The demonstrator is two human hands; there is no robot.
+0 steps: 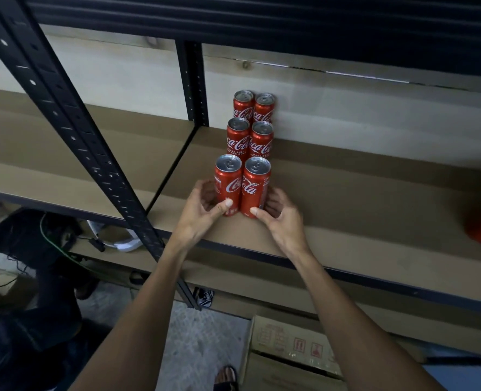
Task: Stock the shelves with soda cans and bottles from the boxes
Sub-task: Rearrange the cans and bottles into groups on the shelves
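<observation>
Six red cola cans (237, 139) stand upright on the brown shelf (346, 198) at centre frame, two abreast and three rows deep. Left hand (202, 210): thumb and fingers curled round the front-left can (229, 184). Right hand (278, 218): fingers likewise clamped on the front-right can (254, 187). The front pair touch. Cardboard box (290, 345) on the floor, lower right.

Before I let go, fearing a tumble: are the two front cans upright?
Upright: the front cans stand on their bases on the shelf, silver tops up; left hand and right hand grip their lower sides.
</observation>
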